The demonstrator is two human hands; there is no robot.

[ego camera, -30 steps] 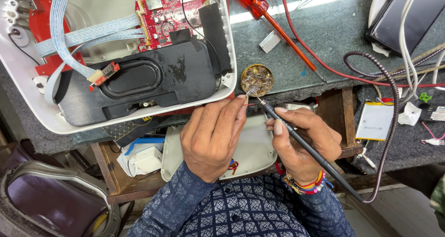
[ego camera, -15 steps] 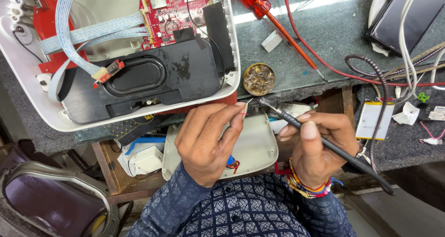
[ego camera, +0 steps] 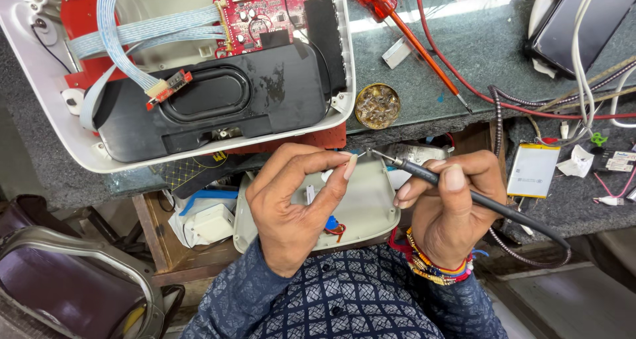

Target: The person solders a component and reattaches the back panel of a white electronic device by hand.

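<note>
The right hand (ego camera: 450,210) is clenched round a soldering iron (ego camera: 464,192), its tip just beside the left hand (ego camera: 295,203); the left hand's fingertips are pinched together below the tabletop (ego camera: 483,54) edge, but what they pinch is too small to tell. The likeliest mishap, as I judge it, is a burn; the tip sits so near the left forefinger that a small slip would touch skin. The iron's cord (ego camera: 530,226) loops down by the wrist; a snag could jerk the tip aside. The brass tin (ego camera: 377,105) stands at the tabletop edge and might be knocked off. A flat white-and-yellow rectangular pack (ego camera: 532,170), its label unreadable, lies right of the right hand. The open white casing (ego camera: 199,80), with red board and black speaker, lies up left; a red screwdriver (ego camera: 397,21) lies beyond the tin.
</note>
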